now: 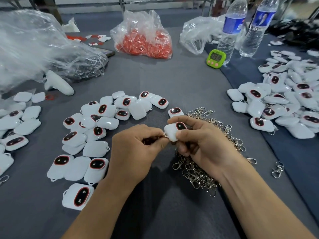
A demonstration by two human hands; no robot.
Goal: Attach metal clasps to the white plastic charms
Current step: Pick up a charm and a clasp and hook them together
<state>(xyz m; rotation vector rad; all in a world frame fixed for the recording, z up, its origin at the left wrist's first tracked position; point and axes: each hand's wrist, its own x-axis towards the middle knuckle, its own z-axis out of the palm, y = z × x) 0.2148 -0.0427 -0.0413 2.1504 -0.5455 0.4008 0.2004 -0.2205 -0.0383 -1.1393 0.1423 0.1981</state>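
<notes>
My right hand (198,140) grips a white plastic charm (173,131) with a dark oval face ringed in red. My left hand (138,145) pinches a metal clasp (163,136) right at the charm's lower left corner; most of the clasp is hidden by my fingers. A heap of loose silver clasps (203,169) lies on the grey cloth under and behind my right hand. Several loose white charms (96,126) are spread to the left of my hands.
A large pile of charms (284,104) covers the right side, some with clasps. A bag of red parts (145,42), a green timer (216,58), two water bottles (229,30) and clear plastic bags (34,49) stand at the back. A white controller (58,83) lies at left.
</notes>
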